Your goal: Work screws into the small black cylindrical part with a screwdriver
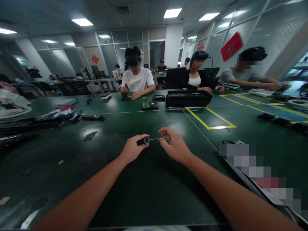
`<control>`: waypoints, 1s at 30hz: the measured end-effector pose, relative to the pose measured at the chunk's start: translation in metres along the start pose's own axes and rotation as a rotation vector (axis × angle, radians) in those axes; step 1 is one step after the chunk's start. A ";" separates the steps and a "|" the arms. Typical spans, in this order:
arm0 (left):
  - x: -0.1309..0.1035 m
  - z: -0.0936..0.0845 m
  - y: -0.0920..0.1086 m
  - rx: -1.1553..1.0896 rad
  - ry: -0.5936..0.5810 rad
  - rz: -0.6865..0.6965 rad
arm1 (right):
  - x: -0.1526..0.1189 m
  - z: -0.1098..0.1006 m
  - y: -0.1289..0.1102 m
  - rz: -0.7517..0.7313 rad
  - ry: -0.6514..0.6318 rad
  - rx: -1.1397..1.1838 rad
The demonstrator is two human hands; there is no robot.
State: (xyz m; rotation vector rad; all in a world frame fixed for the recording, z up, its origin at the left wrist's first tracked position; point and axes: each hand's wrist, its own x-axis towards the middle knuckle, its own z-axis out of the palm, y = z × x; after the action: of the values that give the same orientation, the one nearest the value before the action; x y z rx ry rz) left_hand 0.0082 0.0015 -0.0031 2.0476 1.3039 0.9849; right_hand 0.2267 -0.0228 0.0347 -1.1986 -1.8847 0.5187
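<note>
Over the green table (166, 186), my left hand (133, 148) pinches a short black cylinder (144, 140) between thumb and fingers. Its round end, with a pale ring, faces right. My right hand (175, 145) is closed on a small copper-brown, ridged piece (165, 137), partly hidden by the fingers. A thin metal rod (154, 139) spans the gap between the two parts. Whether it is fixed to both, I cannot tell. Both hands are close together, raised slightly above the tabletop.
Ahead lie a circuit-board device (149, 106) and a long black tray (187, 98). Tools and red-handled scissors (67, 107) lie left, near a dark pen-shaped tool (92, 117). Yellow tape (221, 127) marks the right side. Several people sit across the table.
</note>
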 end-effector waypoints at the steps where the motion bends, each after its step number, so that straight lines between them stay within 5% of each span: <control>1: 0.000 0.000 0.000 0.000 0.001 -0.006 | 0.000 0.000 0.000 0.014 -0.005 0.002; 12: -0.001 -0.001 0.005 -0.002 -0.021 -0.008 | 0.005 0.001 0.007 0.145 0.034 -0.017; 19: -0.001 -0.002 0.005 0.020 -0.013 -0.020 | 0.000 0.000 0.001 0.053 0.015 0.002; 30: 0.000 -0.001 0.002 -0.001 -0.008 0.003 | 0.003 0.003 0.006 0.122 0.049 0.028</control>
State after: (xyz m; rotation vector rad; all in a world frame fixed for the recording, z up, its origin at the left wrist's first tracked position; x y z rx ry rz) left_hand 0.0085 0.0009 -0.0006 2.0510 1.2962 0.9772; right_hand 0.2272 -0.0176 0.0300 -1.3021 -1.7654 0.5742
